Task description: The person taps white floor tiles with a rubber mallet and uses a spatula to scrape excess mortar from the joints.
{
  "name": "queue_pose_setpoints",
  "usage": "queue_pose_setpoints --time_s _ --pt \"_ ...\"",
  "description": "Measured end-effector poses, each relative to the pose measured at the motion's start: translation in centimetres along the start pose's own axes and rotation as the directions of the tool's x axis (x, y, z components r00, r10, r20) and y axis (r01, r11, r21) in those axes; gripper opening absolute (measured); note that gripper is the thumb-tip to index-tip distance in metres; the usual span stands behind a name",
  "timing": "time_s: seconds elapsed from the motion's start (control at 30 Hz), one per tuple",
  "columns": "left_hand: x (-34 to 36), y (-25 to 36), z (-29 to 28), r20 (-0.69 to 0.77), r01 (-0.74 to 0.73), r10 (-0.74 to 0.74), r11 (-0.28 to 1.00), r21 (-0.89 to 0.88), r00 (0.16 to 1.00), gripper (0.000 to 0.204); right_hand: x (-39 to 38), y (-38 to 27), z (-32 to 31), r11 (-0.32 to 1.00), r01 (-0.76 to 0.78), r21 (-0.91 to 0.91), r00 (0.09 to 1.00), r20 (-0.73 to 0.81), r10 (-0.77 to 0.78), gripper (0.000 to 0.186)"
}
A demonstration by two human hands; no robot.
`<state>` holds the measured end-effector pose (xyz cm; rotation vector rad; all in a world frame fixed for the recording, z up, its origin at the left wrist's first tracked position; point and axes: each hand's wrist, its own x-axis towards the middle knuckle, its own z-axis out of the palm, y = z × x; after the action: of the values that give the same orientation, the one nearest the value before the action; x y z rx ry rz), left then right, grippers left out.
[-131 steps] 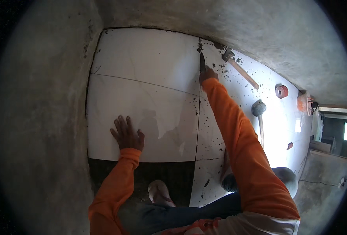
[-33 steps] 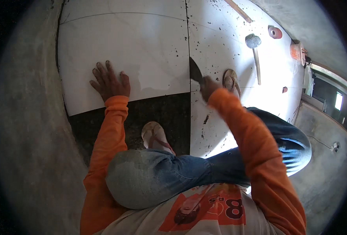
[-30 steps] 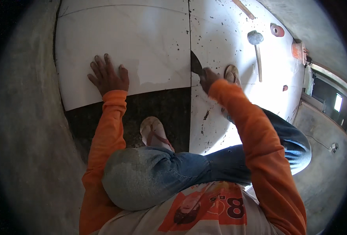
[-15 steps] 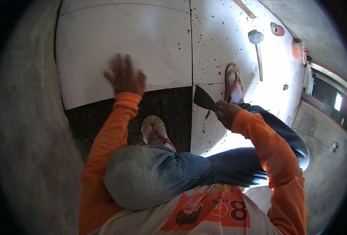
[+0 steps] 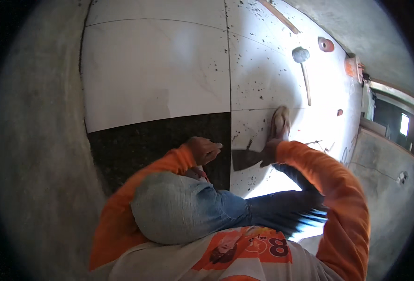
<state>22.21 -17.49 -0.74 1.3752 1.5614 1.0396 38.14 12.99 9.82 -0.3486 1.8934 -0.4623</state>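
Scraper [image 5: 245,159] is gripped by the right fingers [image 5: 268,151], left fingers [image 5: 210,149] curled, hold unclear; tile [image 5: 151,65] lies laid toward eleven o'clock, dark patch [image 5: 132,150] at nine untiled.

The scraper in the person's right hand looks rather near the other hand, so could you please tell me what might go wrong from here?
The scraper has its wide edge toward the left hand, so a slip could nick it. Held by the right hand beside the dark patch, it might chip the bordering white tile. Dark crumbs lie near the right foot, which could grind them in.
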Motion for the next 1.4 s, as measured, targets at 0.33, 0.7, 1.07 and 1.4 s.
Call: queue_pose_setpoints --time_s 0.33,0.7,1.07,1.4 --pt "-11.4 -6.3 -11.7 -0.924 0.693 0.358 0.633 0.346 0.135 0.032 14.1 -7.9 -9.7 0.980 -0.191 -0.046 0.768 -0.629 0.120 0.065" --pt "-8.5 -6.0 -12.6 -0.976 0.886 0.056 0.411 0.214 0.210 0.044 17.8 -4.8 -13.6 0.927 -0.214 -0.308 0.584 -0.801 -0.131 0.095" --pt "-3.4 -9.5 -22.3 -0.924 0.996 -0.371 0.025 0.091 0.094 0.073 3.1 16.9 -16.3 0.544 -0.151 0.825 -0.197 -0.565 0.801 0.074" --pt "16.0 -3.3 -17.4 -0.517 0.512 -0.160 0.548 0.661 0.841 0.073 -2.0 25.5 -11.5 0.332 -0.623 0.708 -0.307 -0.612 0.728 0.055"
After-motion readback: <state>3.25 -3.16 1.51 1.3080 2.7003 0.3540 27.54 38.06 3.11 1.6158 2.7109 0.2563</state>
